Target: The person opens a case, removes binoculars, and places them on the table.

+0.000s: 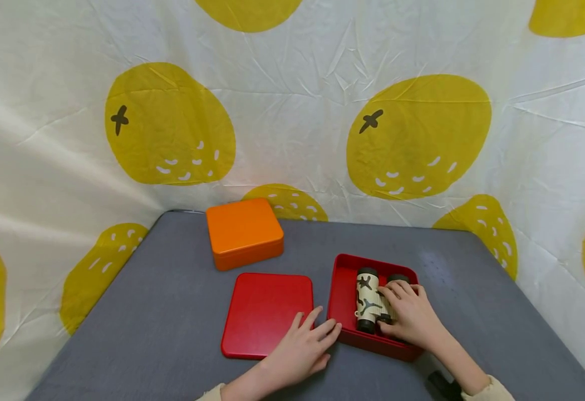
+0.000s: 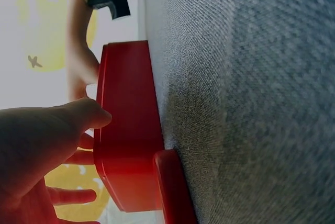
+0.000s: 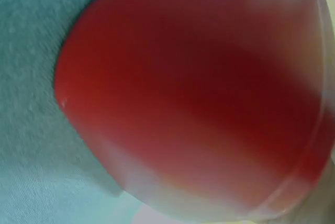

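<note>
A pair of camouflage-patterned binoculars [image 1: 368, 301] lies inside an uncovered red box [image 1: 377, 345]. My right hand [image 1: 412, 314] reaches over the box's right side and grips the right barrel, covering most of it. At the box's left wall is my left hand [image 1: 299, 351], its fingers spread and fingertips right at the rim. The left wrist view shows the left thumb against the side of the box [image 2: 128, 103]. Beneath that forearm, a flat red lid [image 1: 262, 312] lies on the table. The box wall [image 3: 183, 88] fills the right wrist view, hiding the binoculars there.
A closed orange box [image 1: 244, 228] stands behind the lid, toward the back left of the grey table [image 1: 172, 312]. White cloth [image 1: 292, 128] printed with yellow fruit hangs around the back and sides. A black object [image 1: 445, 384] shows by the right wrist.
</note>
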`<state>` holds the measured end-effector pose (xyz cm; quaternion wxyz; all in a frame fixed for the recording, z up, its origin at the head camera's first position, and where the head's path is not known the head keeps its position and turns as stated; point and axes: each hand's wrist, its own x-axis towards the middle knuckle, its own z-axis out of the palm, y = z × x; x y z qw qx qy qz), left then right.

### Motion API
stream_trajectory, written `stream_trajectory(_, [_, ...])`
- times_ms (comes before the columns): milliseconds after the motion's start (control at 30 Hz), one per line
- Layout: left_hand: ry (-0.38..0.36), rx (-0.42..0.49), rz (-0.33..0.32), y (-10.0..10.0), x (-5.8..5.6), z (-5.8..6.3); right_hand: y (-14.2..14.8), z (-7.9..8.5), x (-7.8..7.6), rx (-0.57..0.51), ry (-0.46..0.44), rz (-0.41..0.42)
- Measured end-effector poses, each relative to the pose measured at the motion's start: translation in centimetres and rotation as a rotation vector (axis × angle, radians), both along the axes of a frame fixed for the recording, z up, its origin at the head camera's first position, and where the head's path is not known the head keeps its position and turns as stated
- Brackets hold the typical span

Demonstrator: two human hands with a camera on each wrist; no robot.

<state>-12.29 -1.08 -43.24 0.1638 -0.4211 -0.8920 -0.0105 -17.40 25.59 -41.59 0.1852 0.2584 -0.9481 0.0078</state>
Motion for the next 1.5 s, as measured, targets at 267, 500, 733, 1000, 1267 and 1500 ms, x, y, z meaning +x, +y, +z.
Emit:
stream_trajectory(267, [-0.019, 0.003, -0.002, -0.1, -0.1, -0.1, 0.4, 1.0, 0.1, -0.002, 0.035, 0.021])
stream_trajectory(500, [-0.013, 0.000, -0.006, -0.3, -0.1, 0.0, 0.9, 2.0, 0.6, 0.002, 0.055, 0.014])
stream_trajectory(733, [0.007, 0.013, -0.013, -0.3, 0.0, -0.1, 1.6, 2.6, 1.5, -0.014, 0.057, 0.011])
stream_trajectory(1000, [0.017, 0.017, -0.022, -0.4, 0.1, -0.3, 2.7, 3.0, 2.5, -0.046, 0.064, -0.001])
stream_trajectory(1267, [0.017, 0.014, -0.026, -0.5, 0.1, -0.5, 4.2, 3.0, 3.7, -0.053, 0.076, -0.036])
stream_trajectory(1500, [0.026, 0.011, -0.027, -0.6, 0.2, -0.8, 5.6, 2.3, 4.9, -0.056, 0.071, -0.069])
